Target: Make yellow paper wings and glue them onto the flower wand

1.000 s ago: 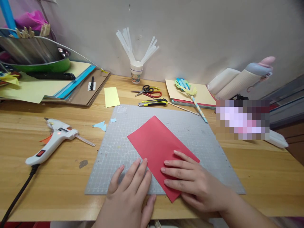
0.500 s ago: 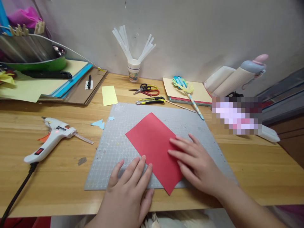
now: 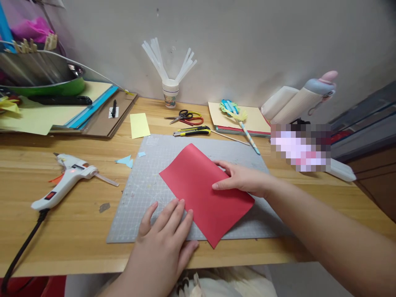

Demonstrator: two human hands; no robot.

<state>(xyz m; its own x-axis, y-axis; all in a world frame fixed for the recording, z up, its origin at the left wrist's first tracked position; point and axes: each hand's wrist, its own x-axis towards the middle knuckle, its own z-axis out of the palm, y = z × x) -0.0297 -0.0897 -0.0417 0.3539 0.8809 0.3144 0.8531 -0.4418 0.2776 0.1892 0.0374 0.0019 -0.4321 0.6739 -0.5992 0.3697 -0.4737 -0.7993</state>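
The right hand [image 3: 230,176] is now pinching the red paper [image 3: 198,194], bowing it, while the spread left hand [image 3: 163,239] is bracing it.

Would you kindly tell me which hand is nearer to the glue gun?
Left. The left hand lies right of the glue gun; the right hand is farther right, holding the red paper.

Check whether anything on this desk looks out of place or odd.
Light-blue paper scraps lie loose beside the cutting mat, like stray offcuts. The glue gun lies on its side on the desk, its light apparently glowing red.
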